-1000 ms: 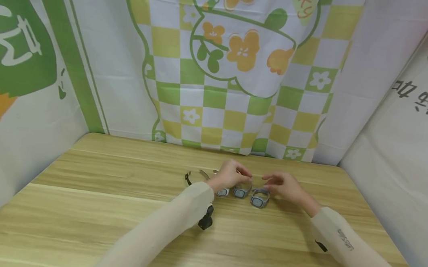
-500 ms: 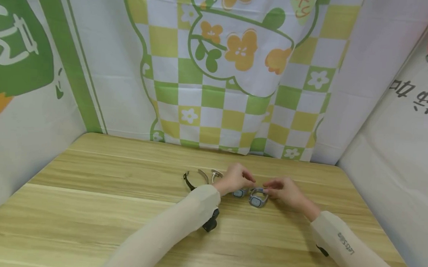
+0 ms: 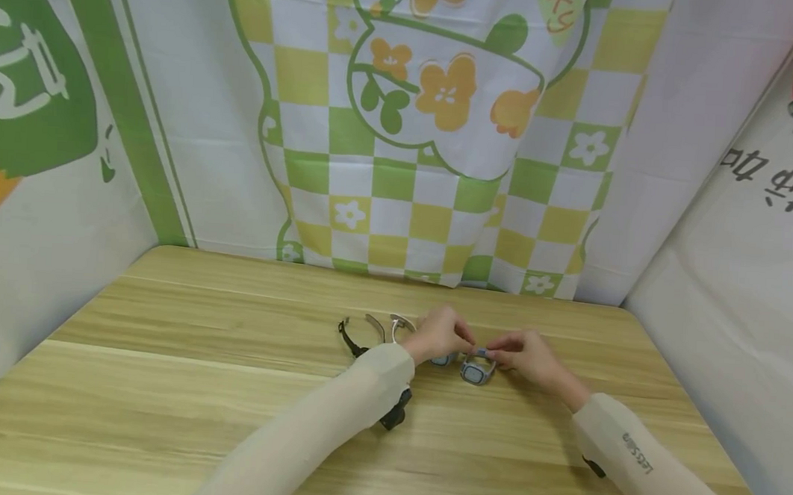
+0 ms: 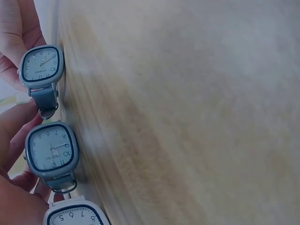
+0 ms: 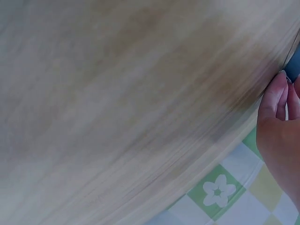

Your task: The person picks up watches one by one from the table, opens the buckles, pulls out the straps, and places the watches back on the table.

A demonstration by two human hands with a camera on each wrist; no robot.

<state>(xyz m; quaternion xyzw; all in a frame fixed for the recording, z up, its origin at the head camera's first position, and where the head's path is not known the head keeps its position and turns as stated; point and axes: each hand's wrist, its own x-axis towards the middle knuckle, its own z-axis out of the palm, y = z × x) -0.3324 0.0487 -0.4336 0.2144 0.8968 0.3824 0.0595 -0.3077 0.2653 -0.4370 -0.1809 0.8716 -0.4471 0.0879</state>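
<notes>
At the right end of a row of wristwatches stands a blue-grey watch (image 3: pixel 474 373), its square dial facing the front and its strap looped behind. My right hand (image 3: pixel 530 358) pinches the strap from the right; the right wrist view shows thumb and fingers at a piece of blue strap (image 5: pixel 294 65). From the left my left hand (image 3: pixel 437 333) pinches the same strap behind the dial. Beside it, partly under the left hand, stands a second blue-grey watch (image 4: pixel 52 146). A white watch (image 4: pixel 74 215) follows, cut off in the left wrist view.
Left of the hands a black strap (image 3: pixel 350 340), a grey-brown strap (image 3: pixel 375 325) and a pale strap (image 3: pixel 401 322) show, their fronts hidden by the left sleeve (image 3: pixel 334 401). The wooden table (image 3: pixel 160 385) meets a checked cloth (image 3: pixel 391 225) at the back.
The left hand has moved right from the second watch to the right-end watch's strap. The right hand has closed in on that strap too. More of the straps at left now shows.
</notes>
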